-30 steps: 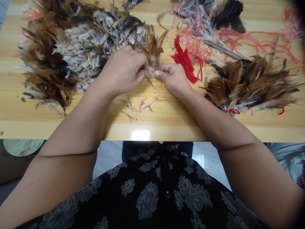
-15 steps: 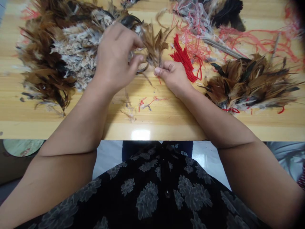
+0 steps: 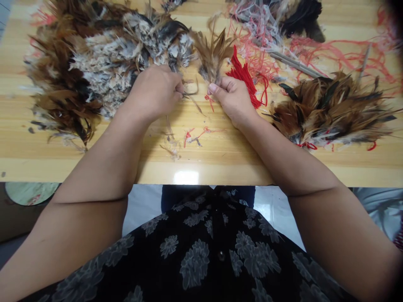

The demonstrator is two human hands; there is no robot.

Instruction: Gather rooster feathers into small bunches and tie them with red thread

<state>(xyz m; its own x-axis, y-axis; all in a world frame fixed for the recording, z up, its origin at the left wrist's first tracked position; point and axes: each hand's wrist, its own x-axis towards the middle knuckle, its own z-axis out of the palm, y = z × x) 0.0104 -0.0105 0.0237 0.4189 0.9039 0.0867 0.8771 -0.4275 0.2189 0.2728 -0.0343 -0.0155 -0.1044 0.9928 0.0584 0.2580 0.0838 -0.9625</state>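
Note:
Between the thumb and fingers of my right hand (image 3: pixel 234 98) is the base of a small brown feather bunch (image 3: pixel 214 56), its tips fanned upward. A bit of red thread (image 3: pixel 208 102) shows just below that base. My left hand (image 3: pixel 159 90) is closed, with the fingertips pressed together near a loose thin feather (image 3: pixel 191 93); what they pinch is too small to make out. Behind and left of it lies a big heap of brown, grey and white feathers (image 3: pixel 103 63). Red yarn strands (image 3: pixel 245 77) lie just beyond my right hand.
Another pile of brown feathers (image 3: pixel 327 109) lies at the right of the wooden table (image 3: pixel 220 167). Pink and white string (image 3: pixel 340 52), grey sticks (image 3: pixel 294 63) and black feathers (image 3: pixel 304 19) are at the back right. Small thread scraps (image 3: pixel 195 136) lie near the front.
My left hand has drawn down, away from the feather bunch, and its fingers have closed. My right hand has shifted slightly right with the bunch, which now shows more fully.

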